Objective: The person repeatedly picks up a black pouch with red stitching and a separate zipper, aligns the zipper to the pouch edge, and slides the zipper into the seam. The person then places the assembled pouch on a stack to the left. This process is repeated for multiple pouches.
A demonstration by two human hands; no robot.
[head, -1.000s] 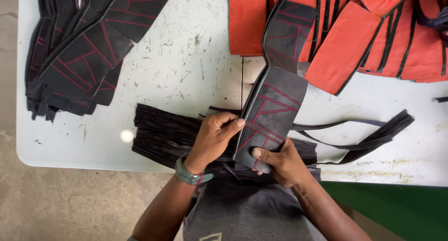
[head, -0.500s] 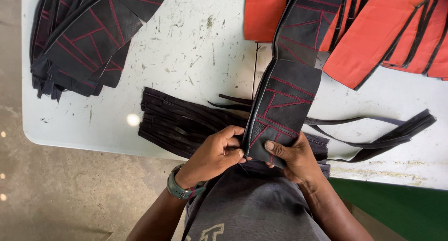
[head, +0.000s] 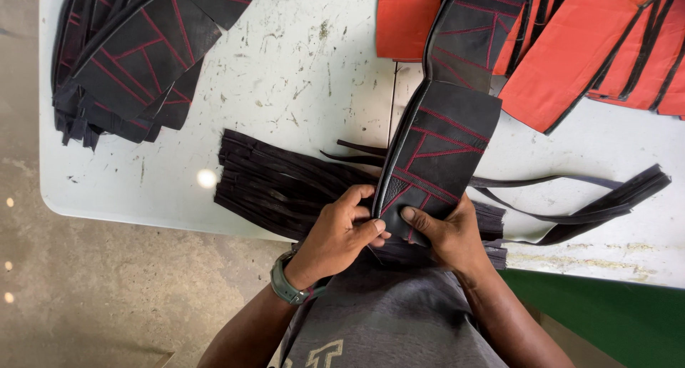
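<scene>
At the white table's (head: 300, 75) near edge, left hand (head: 341, 231) and right hand (head: 444, 231) pinch the lower end of a black red-stitched panel (head: 446, 143) above loose black strips (head: 278, 186), seemingly aligning an edge, which calls for steady fingertip control.

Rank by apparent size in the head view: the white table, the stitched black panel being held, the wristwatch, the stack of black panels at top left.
1. White table
2. Stack of black panels and held black panel: too alike to rank
3. Wristwatch
</scene>
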